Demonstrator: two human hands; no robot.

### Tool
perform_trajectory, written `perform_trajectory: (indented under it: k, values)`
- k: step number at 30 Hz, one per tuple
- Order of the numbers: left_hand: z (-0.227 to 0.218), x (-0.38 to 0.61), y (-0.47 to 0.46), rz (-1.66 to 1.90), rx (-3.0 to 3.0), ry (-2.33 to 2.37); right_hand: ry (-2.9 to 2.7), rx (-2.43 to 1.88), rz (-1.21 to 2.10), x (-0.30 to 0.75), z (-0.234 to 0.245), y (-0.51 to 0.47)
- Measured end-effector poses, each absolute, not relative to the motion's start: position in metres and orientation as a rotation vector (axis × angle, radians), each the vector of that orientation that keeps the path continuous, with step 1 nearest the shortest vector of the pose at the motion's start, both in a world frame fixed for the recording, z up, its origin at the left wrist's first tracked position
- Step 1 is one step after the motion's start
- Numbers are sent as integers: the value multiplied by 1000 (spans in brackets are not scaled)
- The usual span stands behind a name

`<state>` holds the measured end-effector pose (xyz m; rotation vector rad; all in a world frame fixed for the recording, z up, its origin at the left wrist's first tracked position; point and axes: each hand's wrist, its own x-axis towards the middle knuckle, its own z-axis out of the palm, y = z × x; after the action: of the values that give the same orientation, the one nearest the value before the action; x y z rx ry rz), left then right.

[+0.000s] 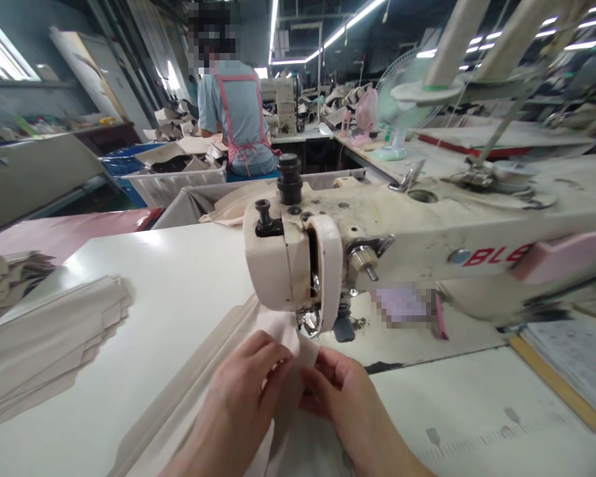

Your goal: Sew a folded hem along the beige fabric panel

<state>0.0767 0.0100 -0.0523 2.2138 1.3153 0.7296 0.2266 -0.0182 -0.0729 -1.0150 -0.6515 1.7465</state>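
A cream sewing machine stands on the white table, its head and presser foot just beyond my hands. A pale beige fabric strip lies under the foot and runs back toward me. My left hand pinches the strip's end on the left, fingers closed on the cloth. My right hand pinches the same end from the right, fingertips touching the left hand's. Both hands sit directly in front of the needle area.
A stack of beige fabric strips lies at the left of the table. A paper sheet on a board lies at the right. A person in a pink apron sits ahead at another station, beside bins and a small fan.
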Motion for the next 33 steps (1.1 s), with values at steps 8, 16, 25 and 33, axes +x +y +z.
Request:
perform_trajectory:
  k: [8,16,25,33]
  values:
    - [-73,91,-8,1021,2107,1239,-733,-1041,1721,230,-82,-15]
    - [-66,93,-4,868,2112,1173,-760,-1067,1695,230,-86,-13]
    - [-71,101,-9,1018,1962,1175,-813,-1095,1640,230,-82,-16]
    - [-67,85,14,755,1582,1133,-872,-1045,1668,232,-75,-13]
